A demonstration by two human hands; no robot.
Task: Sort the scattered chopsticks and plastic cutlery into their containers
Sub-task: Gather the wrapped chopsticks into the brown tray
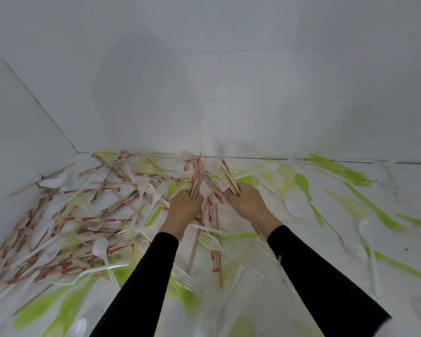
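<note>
Both hands out over the white desk (pixel 258 302), black sleeves (pixel 141 276) to the wrists. Left hand (pixel 185 206) grips a bundle of paper-wrapped chopsticks (pixel 196 177), ends pointing away toward the wall. Right hand (pixel 247 203) grips a smaller chopstick bundle (pixel 229 176), just beside the first. Dense chopstick pile (pixel 58 224) at left, mixed with white forks (pixel 211 242) and a white spoon (pixel 101 246). Green spoon (pixel 303 184) lies to the right among scattered green and white cutlery

Red-and-white wrapped chopsticks (pixel 95 219), white forks (pixel 211 242), lime-green spoons (pixel 301 181), black sleeves (pixel 143 280).
</note>
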